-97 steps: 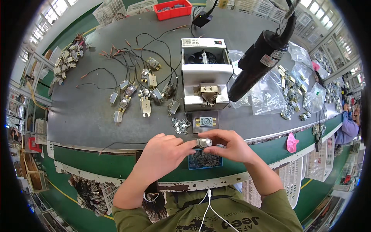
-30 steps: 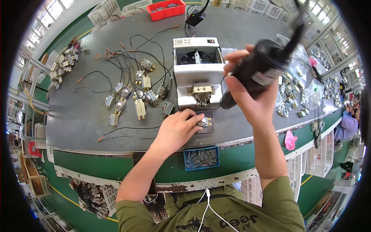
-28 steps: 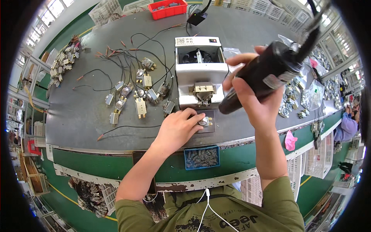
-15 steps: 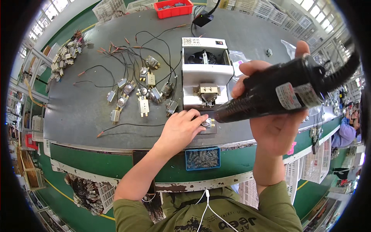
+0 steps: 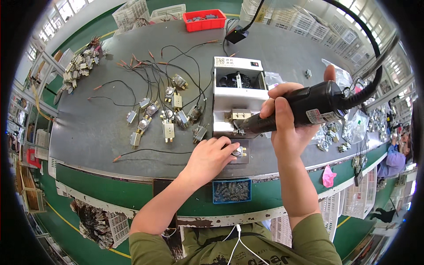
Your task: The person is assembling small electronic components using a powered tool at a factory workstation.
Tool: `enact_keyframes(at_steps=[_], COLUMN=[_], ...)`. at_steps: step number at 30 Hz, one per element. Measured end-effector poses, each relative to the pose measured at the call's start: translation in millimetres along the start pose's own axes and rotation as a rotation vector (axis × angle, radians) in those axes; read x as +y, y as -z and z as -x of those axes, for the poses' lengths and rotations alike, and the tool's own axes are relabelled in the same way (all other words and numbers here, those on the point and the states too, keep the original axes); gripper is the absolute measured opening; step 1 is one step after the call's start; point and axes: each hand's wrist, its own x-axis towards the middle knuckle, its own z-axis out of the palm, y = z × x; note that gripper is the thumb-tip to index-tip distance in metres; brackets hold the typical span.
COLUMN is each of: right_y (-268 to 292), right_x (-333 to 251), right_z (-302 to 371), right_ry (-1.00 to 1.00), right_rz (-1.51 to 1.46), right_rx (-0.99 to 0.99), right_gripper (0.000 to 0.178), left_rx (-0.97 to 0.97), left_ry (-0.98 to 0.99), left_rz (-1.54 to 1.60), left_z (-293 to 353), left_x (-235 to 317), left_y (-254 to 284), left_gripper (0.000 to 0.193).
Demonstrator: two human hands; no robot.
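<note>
My right hand (image 5: 289, 119) is wrapped around a black electric screwdriver (image 5: 304, 104). Its tapered nose points left and down, at the front recess of a white screw feeder (image 5: 238, 99), beside a small metal block (image 5: 241, 114). The exact tip is hard to make out. Close to the table's front edge, my left hand (image 5: 211, 158) grips a small metal component with brass terminals (image 5: 240, 152) against a flat plate (image 5: 244, 159). My fingers partly cover it.
Several similar components with black leads (image 5: 168, 130) lie to the left. A blue tray of small springs or screws (image 5: 232, 191) sits at the front edge. A red bin (image 5: 204, 24) stands far back. The screwdriver's cable (image 5: 371, 39) arcs overhead on the right.
My right hand has swung the screwdriver so its nose moved from near the held component to the feeder's front recess. My left hand keeps its hold. The whole view has shifted slightly.
</note>
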Motion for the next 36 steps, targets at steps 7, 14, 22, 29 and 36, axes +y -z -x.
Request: enact_keyframes(at_steps=[7,14,22,29,36], right_y=[-1,-9,-26,-14,2], right_x=[9,9,8,9,-18], right_z=[1,2,9,8,25], right_ry=[0.019,0.011,0.039,0.084,-0.172], right_rz=[-0.015,-0.035,0.064,0.103,-0.018], right_rx=[-0.023,0.016,0.171,-0.063,0.039], right_gripper=[0.091,0.096,0.098,0.095,0.101], left_rx=[-0.007,-0.021,0.001,0.015,0.005], left_ry=[0.003,-0.003,-0.002,-0.011,0.018], left_rz=[0.004,0.007,0.005,-0.028,-0.014], left_z=[-1,-1,-1,3,-1], left_x=[-1,0,-1,-2,3], left_y=[1,2,-2,-3,-1], left_gripper=[0.038,0.038,0.037,0.035,0.037])
